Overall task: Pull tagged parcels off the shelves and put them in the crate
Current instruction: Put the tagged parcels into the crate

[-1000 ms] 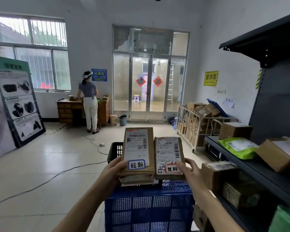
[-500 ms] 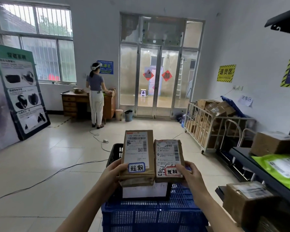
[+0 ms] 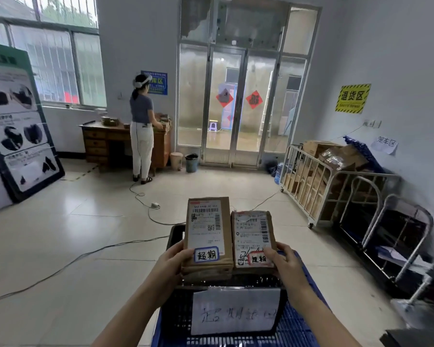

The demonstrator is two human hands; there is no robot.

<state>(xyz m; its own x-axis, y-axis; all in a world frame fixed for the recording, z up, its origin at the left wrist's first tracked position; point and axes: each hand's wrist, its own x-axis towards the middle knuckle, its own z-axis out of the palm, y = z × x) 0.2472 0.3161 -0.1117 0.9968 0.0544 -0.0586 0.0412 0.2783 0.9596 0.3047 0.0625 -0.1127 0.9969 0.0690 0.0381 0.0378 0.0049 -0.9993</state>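
Observation:
My left hand point(image 3: 171, 259) grips the near end of a tall brown parcel point(image 3: 206, 229) with a white shipping label and a blue-edged tag. My right hand point(image 3: 283, 259) grips a shorter brown parcel point(image 3: 252, 236) bearing a red-edged tag. Both parcels are held side by side, touching, above a black crate point(image 3: 176, 311) that carries a white handwritten paper sign point(image 3: 236, 314). The black crate sits on a blue crate point(image 3: 298, 331). The black crate's inside is hidden behind the parcels.
A metal cage trolley point(image 3: 311, 186) full of cardboard boxes stands at the right wall, with an empty metal cart point(image 3: 396, 241) nearer me. Cables point(image 3: 80, 256) run across the tiled floor. A person point(image 3: 142, 131) stands at a wooden desk point(image 3: 103, 144) by the glass doors.
My view has swung left and down: the shelves at the right have left the frame, and the black crate with its paper sign now shows below the parcels. Both hands keep their grip.

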